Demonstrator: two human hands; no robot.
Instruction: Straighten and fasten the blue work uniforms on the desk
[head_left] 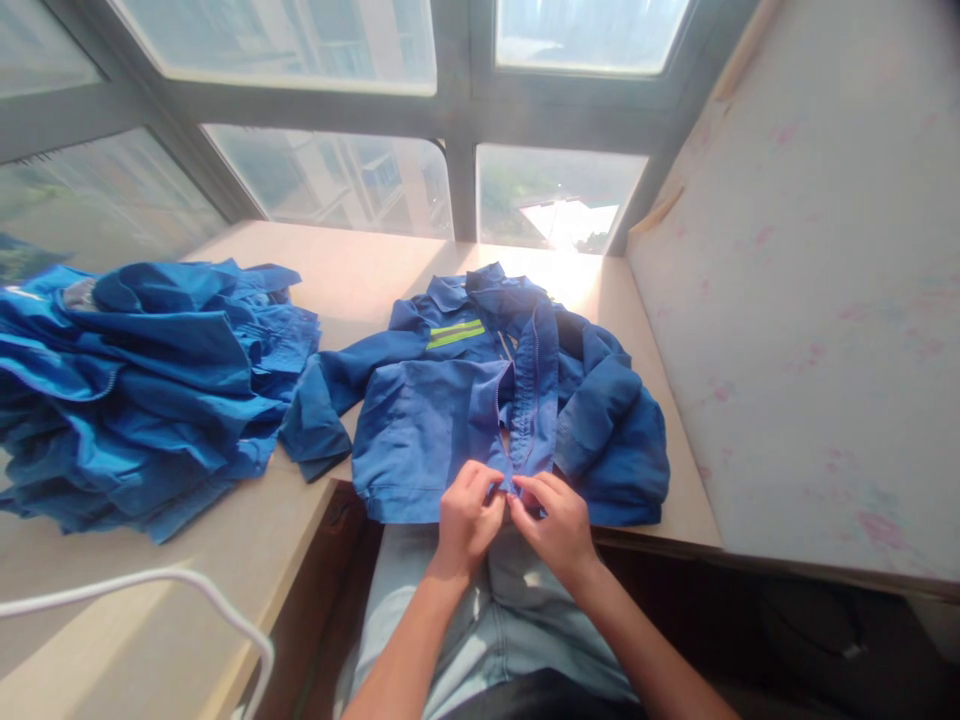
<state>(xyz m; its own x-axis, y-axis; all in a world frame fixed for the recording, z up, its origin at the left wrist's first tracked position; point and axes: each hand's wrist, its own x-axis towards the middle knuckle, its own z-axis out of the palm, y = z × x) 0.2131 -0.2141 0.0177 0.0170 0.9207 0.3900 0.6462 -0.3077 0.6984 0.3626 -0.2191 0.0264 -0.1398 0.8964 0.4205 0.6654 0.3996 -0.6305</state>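
Note:
A blue work jacket (427, 420) with a yellow-green reflective stripe (455, 334) lies spread in front of me, its collar pointing to the window. Its front zipper (499, 392) is parted, and the two edges draw close at the hem. My left hand (472, 505) pinches the left front edge at the bottom of the zipper. Close beside it, my right hand (553, 515) pinches the bottom of the right edge. Fingertips of both hands nearly touch. They hide the zipper's lower end, so I cannot see whether its halves are joined.
A heap of blue garments (165, 390) lies on the wooden surface (292, 525) to the left. A white cable (187, 577) curves across the lower left. Windows (330, 180) stand behind the jacket, and a pale flowered panel (817, 300) rises at the right.

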